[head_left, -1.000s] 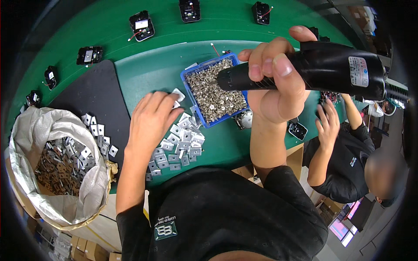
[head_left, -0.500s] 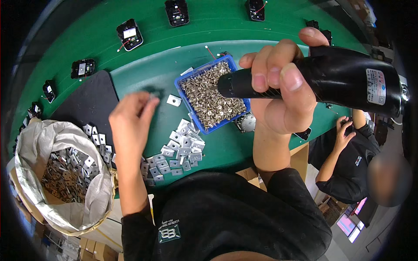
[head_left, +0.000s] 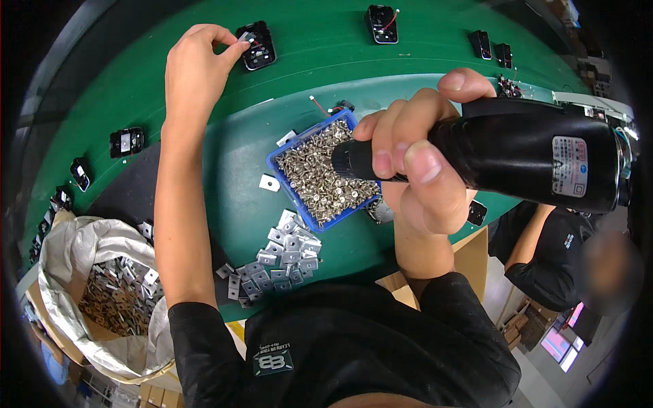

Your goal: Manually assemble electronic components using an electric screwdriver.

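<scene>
My left hand (head_left: 198, 71) reaches to the far side, closed in a pinch on a small metal plate (head_left: 245, 38). The plate is over a black plastic housing (head_left: 261, 54) with a thin red wire inside. My right hand (head_left: 428, 163) is wrapped round a black electric screwdriver (head_left: 517, 146), held nearly level. Its nose (head_left: 350, 160) is over a blue tray (head_left: 286, 192) full of silvery screws (head_left: 316, 170); whether the tip touches them cannot be seen. A pile of small metal plates with holes (head_left: 289, 255) lies on the green table near me.
More housings (head_left: 382, 26) sit along the green belt (head_left: 313, 34). A white sack (head_left: 58, 272) of metal plates stands at left. One loose plate (head_left: 269, 183) lies beside the tray. Another person (head_left: 544, 251) works at the right.
My left hand has moved away from me, from beside the tray to the housing, carrying the plate. Housings on the belt have shifted left. The screwdriver stays over the screws, slightly lower in view.
</scene>
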Motion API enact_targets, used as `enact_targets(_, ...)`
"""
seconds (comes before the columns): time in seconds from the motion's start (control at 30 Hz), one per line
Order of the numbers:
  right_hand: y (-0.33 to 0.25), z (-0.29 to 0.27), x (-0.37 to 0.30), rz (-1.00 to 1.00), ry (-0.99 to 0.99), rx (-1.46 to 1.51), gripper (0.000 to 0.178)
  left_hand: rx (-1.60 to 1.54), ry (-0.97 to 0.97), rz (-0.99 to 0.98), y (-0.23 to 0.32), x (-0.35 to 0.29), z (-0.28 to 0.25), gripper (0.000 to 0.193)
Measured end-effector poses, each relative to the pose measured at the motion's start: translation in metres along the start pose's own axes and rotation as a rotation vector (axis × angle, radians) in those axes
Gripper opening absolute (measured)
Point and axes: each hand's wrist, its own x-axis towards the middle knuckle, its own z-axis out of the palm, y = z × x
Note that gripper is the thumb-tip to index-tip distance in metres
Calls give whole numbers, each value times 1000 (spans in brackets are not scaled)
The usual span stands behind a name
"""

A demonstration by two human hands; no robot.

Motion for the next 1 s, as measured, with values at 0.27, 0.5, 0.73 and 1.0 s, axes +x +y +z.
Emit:
enact_targets(0.27,0,2,0,43,49,3,54,82,-90,7,-6,11,18,22)
enact_targets(0.5,-1,5,0,39,36,-4,53,-42,-173,-109,-15,28,21,31)
enact_targets(0.73,-3,0,-2,-17,-30,6,52,-170,-175,-57,12,-29,-33,26)
enact_targets(1.0,-20,10,-9,-16,17,44,50,-196,-286,-348,36,-150,-61,24)
